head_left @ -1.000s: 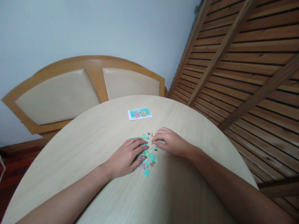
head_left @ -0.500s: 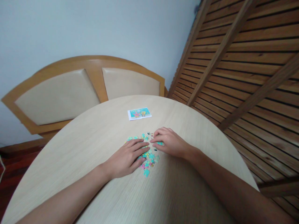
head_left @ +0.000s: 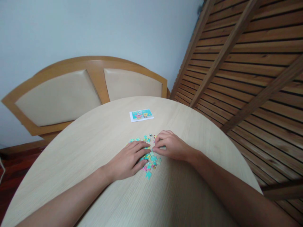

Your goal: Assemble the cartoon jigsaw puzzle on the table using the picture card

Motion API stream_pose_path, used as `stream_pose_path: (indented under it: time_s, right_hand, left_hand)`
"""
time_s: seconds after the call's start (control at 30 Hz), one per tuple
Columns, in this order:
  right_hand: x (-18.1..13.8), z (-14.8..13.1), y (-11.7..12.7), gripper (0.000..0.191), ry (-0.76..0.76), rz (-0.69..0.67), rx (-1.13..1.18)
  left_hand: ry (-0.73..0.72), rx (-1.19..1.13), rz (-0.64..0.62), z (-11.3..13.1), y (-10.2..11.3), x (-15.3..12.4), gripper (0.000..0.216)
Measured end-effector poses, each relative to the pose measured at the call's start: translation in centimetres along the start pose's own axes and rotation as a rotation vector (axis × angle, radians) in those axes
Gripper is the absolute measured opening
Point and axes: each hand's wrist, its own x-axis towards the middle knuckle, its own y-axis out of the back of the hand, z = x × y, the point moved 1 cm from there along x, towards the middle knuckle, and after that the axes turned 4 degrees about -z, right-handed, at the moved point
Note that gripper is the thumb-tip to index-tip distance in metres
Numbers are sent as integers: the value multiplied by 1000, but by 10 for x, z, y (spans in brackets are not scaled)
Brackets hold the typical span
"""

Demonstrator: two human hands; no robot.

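Note:
A small heap of teal, pink and yellow puzzle pieces (head_left: pixel 150 160) lies near the middle of a round light-wood table (head_left: pixel 99 138). My left hand (head_left: pixel 127 159) rests flat on the heap's left side, fingers stretched out over the pieces. My right hand (head_left: pixel 170 146) sits at the heap's right edge with its fingers curled down onto the pieces; what is under them is hidden. The fingertips of both hands nearly meet. A small picture card (head_left: pixel 141 115) with cartoon figures lies farther back on the table.
Behind the table stands a wooden bench back (head_left: pixel 78 85) with two beige padded panels, against a pale blue wall. A slatted wooden wall (head_left: pixel 248 63) runs along the right side. Dark red floor (head_left: pixel 9 167) shows at the left.
My right hand has drawn its fingers in a little, toward the left hand. The left hand has barely moved.

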Motion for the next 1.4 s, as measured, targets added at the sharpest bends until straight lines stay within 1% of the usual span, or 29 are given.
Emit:
stream_pose_path:
  time_s: [0.07, 0.17, 0.23, 0.3, 0.43, 0.5, 0.63, 0.77, 0.9, 1.03, 1.13, 1.27, 1.4]
  right_hand:
    - [0, 0, -1, 16, -38, 19, 3]
    - [-1, 3, -5, 32, -105, 41, -20]
    - [-1, 6, -9, 37, -132, 20, -41]
    - [-1, 8, -11, 39, -159, -9, -56]
    - [-1, 10, -11, 41, -221, -15, -78]
    - [-1, 10, -10, 42, -225, -16, -84]
    - [-1, 9, -10, 38, -172, -27, -90]
    - [-1, 9, -6, 28, -82, 8, -45]
    - [0, 6, -2, 25, 0, -10, 9]
    - [1, 7, -6, 23, 7, -11, 16]
    - [2, 10, -10, 17, 6, 25, 26]
    - [4, 9, -12, 8, -4, 82, 100]
    - [6, 6, -12, 11, -25, 121, 190]
  left_hand:
    - [0, -4, -1, 0, 0, 0, 36]
    - [27, 22, -19, -3, -3, -2, 49]
    - [67, 45, -45, -5, -6, -4, 60]
    - [101, 52, -69, -7, -9, -5, 66]
    - [119, 45, -40, -8, -12, -5, 62]
    - [109, 47, -23, -8, -12, -5, 59]
    - [104, 66, -15, -8, -12, -5, 58]
    - [105, 52, 25, -7, -10, -5, 60]
    - [85, 35, -1, -5, -6, -4, 61]
    - [84, 25, -11, -5, -5, -4, 61]
    - [91, 24, 4, -5, -6, -4, 62]
    - [92, 31, 1, -6, -8, -4, 62]
    - [115, 15, 13, -8, -9, -4, 63]
